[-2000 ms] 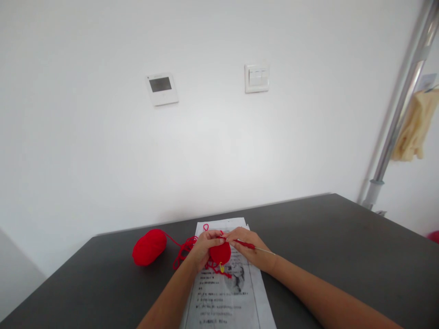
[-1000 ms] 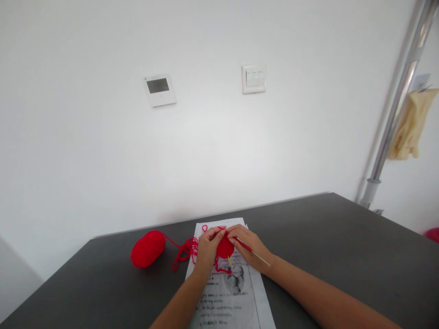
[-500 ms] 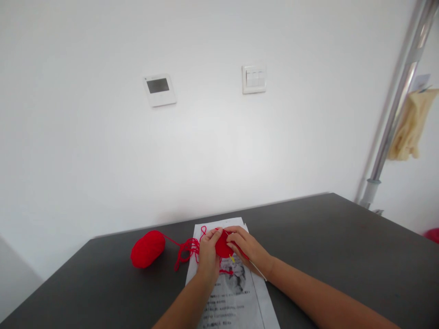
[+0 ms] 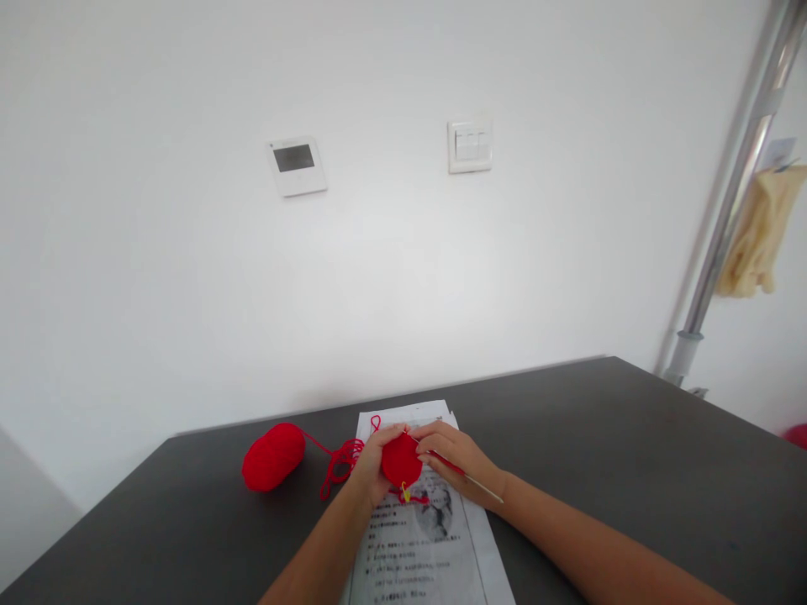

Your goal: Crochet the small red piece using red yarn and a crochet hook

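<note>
Between my hands is a round red crochet piece (image 4: pixel 402 460), with a yellow stitch marker (image 4: pixel 405 491) hanging at its lower edge. My left hand (image 4: pixel 374 462) is closed on the piece's left side. In my right hand (image 4: pixel 459 458) is a crochet hook (image 4: pixel 484 486) with a red grip; its pale end sticks out toward the wrist, and its tip is at the top right edge of the piece. Loose red yarn (image 4: pixel 344 464) runs from left of my left hand to a red yarn ball (image 4: pixel 273 458).
Printed paper sheets (image 4: pixel 435 563) lie under my hands on the dark table (image 4: pixel 598 470). Behind it, the white wall carries a panel with a screen (image 4: pixel 298 166) and a light switch (image 4: pixel 470 147). At the right are a metal pipe (image 4: pixel 725 210) and a hanging yellowish glove (image 4: pixel 756 239).
The crochet piece has turned more toward me and shifted slightly left, its marker moving left and down. My right hand has drawn a little away from it, so more of the hook shows.
</note>
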Demonstrator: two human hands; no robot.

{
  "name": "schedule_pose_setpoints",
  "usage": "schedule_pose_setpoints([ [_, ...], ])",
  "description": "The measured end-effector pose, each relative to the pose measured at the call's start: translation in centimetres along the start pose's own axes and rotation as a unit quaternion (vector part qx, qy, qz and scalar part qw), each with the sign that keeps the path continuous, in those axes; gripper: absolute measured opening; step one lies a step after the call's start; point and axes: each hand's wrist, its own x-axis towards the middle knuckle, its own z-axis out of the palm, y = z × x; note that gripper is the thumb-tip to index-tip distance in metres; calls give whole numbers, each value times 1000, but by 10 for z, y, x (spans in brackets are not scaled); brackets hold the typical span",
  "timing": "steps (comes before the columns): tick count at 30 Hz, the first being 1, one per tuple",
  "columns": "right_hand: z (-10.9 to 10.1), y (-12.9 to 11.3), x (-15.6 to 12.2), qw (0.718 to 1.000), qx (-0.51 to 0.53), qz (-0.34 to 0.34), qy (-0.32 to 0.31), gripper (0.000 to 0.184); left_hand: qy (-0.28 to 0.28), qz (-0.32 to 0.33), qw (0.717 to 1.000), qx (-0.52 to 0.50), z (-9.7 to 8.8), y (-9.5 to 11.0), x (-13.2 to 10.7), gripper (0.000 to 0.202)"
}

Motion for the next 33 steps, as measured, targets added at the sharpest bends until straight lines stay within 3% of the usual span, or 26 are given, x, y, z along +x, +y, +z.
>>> schedule_pose_setpoints([
  [3, -1, -1, 0, 1000, 14, -6, -22, 13, -19, -9, 999, 50, -5, 5, 0, 12],
  [8, -1, 0, 0, 1000, 14, -5, -18, 13, -49, 33, 991, 121, -6, 11, -2, 23],
  [13, 0, 0, 1, 1000, 15, -5, -20, 12, -67, 17, 989, 127, -8, 14, -3, 23],
  [21, 1, 1, 2, 997, -7, -63, -33, 12, -91, -5, 989, 119, -16, 11, -1, 13],
  [33, 0, 1, 4, 999, -9, -30, -20, 14, -128, 15, 983, 131, -8, 15, -3, 32],
])
